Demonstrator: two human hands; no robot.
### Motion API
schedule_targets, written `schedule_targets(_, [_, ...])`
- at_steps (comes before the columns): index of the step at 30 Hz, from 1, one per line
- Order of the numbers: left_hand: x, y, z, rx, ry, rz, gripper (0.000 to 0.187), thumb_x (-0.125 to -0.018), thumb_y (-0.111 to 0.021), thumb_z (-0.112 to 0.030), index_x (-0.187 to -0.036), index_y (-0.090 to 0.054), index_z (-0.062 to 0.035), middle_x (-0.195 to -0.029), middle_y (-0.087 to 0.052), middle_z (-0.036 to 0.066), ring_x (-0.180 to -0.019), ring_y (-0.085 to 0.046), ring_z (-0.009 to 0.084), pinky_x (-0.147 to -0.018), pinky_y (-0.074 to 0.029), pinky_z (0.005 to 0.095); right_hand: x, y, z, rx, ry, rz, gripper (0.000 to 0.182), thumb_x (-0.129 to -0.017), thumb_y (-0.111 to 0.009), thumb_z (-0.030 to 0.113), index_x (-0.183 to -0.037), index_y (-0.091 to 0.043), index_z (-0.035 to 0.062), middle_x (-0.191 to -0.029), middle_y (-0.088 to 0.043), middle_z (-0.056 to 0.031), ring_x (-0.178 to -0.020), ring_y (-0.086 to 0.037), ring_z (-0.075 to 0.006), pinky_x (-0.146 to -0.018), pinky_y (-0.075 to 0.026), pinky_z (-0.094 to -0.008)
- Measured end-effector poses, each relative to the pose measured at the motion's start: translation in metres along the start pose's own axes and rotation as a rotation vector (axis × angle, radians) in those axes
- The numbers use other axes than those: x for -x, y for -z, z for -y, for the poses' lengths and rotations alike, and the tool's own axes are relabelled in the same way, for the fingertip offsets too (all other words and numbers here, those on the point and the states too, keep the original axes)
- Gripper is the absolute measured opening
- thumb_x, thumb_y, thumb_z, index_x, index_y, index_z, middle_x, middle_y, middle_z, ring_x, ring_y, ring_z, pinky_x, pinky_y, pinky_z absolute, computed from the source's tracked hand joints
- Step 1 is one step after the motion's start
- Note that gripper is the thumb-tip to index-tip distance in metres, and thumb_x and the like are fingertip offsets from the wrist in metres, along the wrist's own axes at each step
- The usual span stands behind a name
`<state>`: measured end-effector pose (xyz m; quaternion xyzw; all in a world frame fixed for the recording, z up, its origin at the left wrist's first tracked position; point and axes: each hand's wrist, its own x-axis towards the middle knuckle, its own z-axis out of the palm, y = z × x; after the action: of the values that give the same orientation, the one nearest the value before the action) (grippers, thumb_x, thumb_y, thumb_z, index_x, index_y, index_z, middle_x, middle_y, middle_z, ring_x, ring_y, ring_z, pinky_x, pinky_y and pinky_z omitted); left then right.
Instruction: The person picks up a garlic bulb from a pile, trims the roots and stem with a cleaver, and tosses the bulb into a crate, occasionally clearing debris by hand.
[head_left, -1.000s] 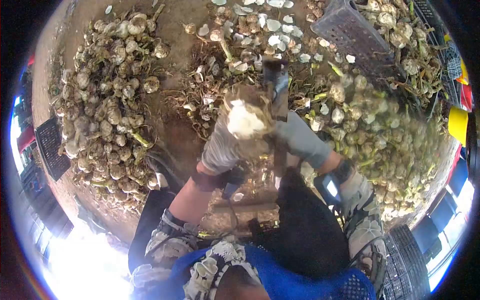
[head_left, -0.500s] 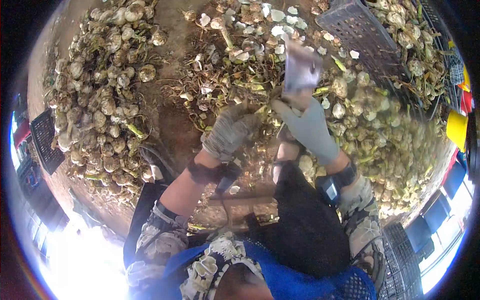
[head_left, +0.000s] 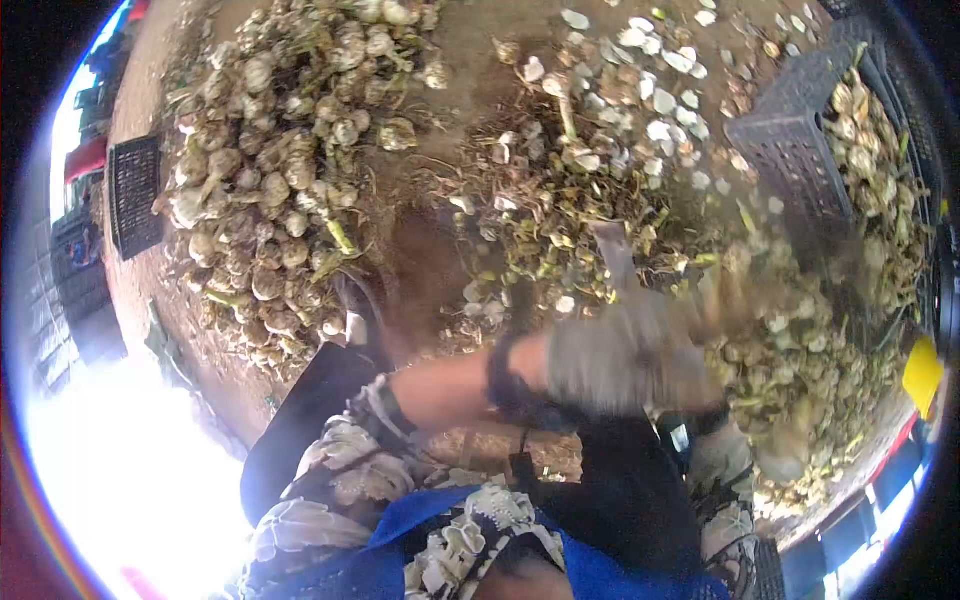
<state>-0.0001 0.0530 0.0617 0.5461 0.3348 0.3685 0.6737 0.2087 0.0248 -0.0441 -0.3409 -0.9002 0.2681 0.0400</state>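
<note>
My left hand (head_left: 592, 365), in a pale work glove, reaches across to the right, its fingers smeared by motion. It overlaps my gloved right hand (head_left: 672, 345), so where one ends is hard to see. A flat metal blade (head_left: 616, 252) juts up from my right hand, its handle hidden in the grip. Beyond the blade lies a litter of cut stems and roots (head_left: 540, 225). To the right of both hands spreads a heap of garlic bulbs (head_left: 800, 345), and a blurred pale shape (head_left: 783, 440) shows over its near part.
A larger pile of garlic with stalks (head_left: 275, 200) covers the left floor. Black plastic crates stand at the far left (head_left: 135, 195) and upper right (head_left: 785, 130), with more garlic (head_left: 870, 150) beside the right one. White peelings (head_left: 660, 100) are scattered ahead.
My left hand has swung right, from beside the litter to across my right hand. The blade has dropped nearer my body. The camera view has turned, shifting the piles rightward.
</note>
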Motion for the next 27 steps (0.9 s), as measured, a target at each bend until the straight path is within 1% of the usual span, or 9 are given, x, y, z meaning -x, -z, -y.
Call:
schedule_targets(2, [0.001, 0.036, 0.028, 0.413, -0.043, -0.308, 0.045, -0.086, -0.056, -0.023, -0.127, -0.044, -0.0078, -0.130, -0.046, 0.007, -0.116, -0.046, 0.0238, -0.099, -0.036, 0.0360, -0.012, -0.010, -0.004, -0.618, -0.706, 0.245, 0.031, -0.075, -0.063, 0.027, -0.089, -0.062, -0.0005, -0.083, -0.062, -0.0180, -0.081, -0.061, -0.0348, -0.067, -0.049, -0.0384])
schedule_targets(5, [0.006, 0.142, 0.067, 0.554, -0.086, -0.921, 0.033, -0.090, -0.050, -0.021, -0.120, -0.049, -0.0074, -0.121, -0.052, 0.009, -0.115, -0.045, 0.0207, -0.102, -0.036, 0.0343, -0.003, -0.023, -0.010, -0.657, -0.629, 0.105, 0.021, -0.077, -0.062, 0.018, -0.083, -0.061, -0.0018, -0.060, -0.058, -0.0063, -0.052, -0.055, -0.0108, -0.049, -0.043, -0.0275])
schedule_targets(7, [0.025, 0.205, 0.078, 0.550, -0.056, -1.214, 0.035, -0.089, -0.052, -0.027, -0.117, -0.051, -0.0061, -0.112, -0.056, 0.009, -0.101, -0.051, 0.0228, -0.090, -0.044, 0.0364, -0.007, -0.018, -0.007, -0.640, -0.699, 0.123, 0.028, -0.076, -0.064, 0.024, -0.086, -0.061, -0.0013, -0.068, -0.059, -0.0123, -0.063, -0.058, -0.0210, -0.057, -0.046, -0.0329])
schedule_targets(8, [0.059, 0.263, 0.126, 0.450, -0.163, -1.102, 0.042, -0.088, -0.052, -0.030, -0.119, -0.049, -0.0022, -0.111, -0.057, 0.013, -0.097, -0.055, 0.0247, -0.086, -0.046, 0.0356, -0.006, -0.018, -0.005, -0.628, -0.725, 0.136, 0.031, -0.075, -0.066, 0.029, -0.087, -0.061, 0.0000, -0.075, -0.060, -0.0170, -0.072, -0.059, -0.0292, -0.063, -0.047, -0.0368])
schedule_targets(11, [0.062, 0.290, 0.114, -1.015, 0.844, -0.837, 0.061, -0.083, -0.057, -0.036, -0.126, -0.040, 0.0046, -0.116, -0.055, 0.020, -0.106, -0.055, 0.0273, -0.087, -0.044, 0.0333, -0.016, -0.003, -0.001, -0.576, -0.626, 0.181, 0.035, -0.074, -0.067, 0.033, -0.090, -0.061, 0.0016, -0.082, -0.061, -0.0205, -0.082, -0.060, -0.0365, -0.069, -0.049, -0.0400])
schedule_targets(14, [0.058, 0.290, 0.124, -1.372, 1.328, -0.375, 0.073, -0.073, -0.069, -0.036, -0.129, -0.039, 0.0008, -0.118, -0.055, 0.018, -0.108, -0.054, 0.0239, -0.087, -0.045, 0.0321, -0.020, 0.000, 0.002, -0.429, -0.441, 0.136, 0.034, -0.076, -0.065, 0.031, -0.093, -0.061, 0.0012, -0.083, -0.061, -0.0191, -0.079, -0.060, -0.0357, -0.068, -0.049, -0.0399])
schedule_targets(17, [0.091, 0.284, 0.143, -1.177, 0.970, -0.579, 0.071, -0.070, -0.073, -0.029, -0.127, -0.041, -0.0006, -0.114, -0.057, 0.015, -0.099, -0.058, 0.0222, -0.082, -0.048, 0.0303, -0.026, 0.005, 0.010, -0.443, -0.481, 0.074, 0.031, -0.079, -0.062, 0.029, -0.092, -0.060, 0.0010, -0.082, -0.060, -0.0179, -0.073, -0.060, -0.0345, -0.064, -0.049, -0.0396])
schedule_targets(20, [0.087, 0.225, 0.119, -0.029, 0.607, -0.416, 0.052, -0.074, -0.067, -0.007, -0.121, -0.045, -0.0071, -0.111, -0.059, 0.011, -0.093, -0.060, 0.0200, -0.081, -0.048, 0.0271, -0.042, 0.017, 0.020, -0.420, -0.516, 0.012, 0.026, -0.081, -0.061, 0.027, -0.088, -0.060, 0.0012, -0.076, -0.058, -0.0166, -0.067, -0.059, -0.0329, -0.059, -0.048, -0.0386])
schedule_targets(27, [0.036, 0.092, 0.115, 0.342, 0.170, -0.187, 0.045, -0.078, -0.063, -0.005, -0.119, -0.044, -0.0031, -0.105, -0.056, 0.007, -0.094, -0.056, 0.0161, -0.083, -0.049, 0.0290, -0.069, 0.045, 0.035, -0.167, -0.349, -0.098, 0.018, -0.080, -0.059, 0.020, -0.080, -0.053, 0.0032, -0.073, -0.053, -0.0149, -0.066, -0.057, -0.0325, -0.057, -0.046, -0.0392])
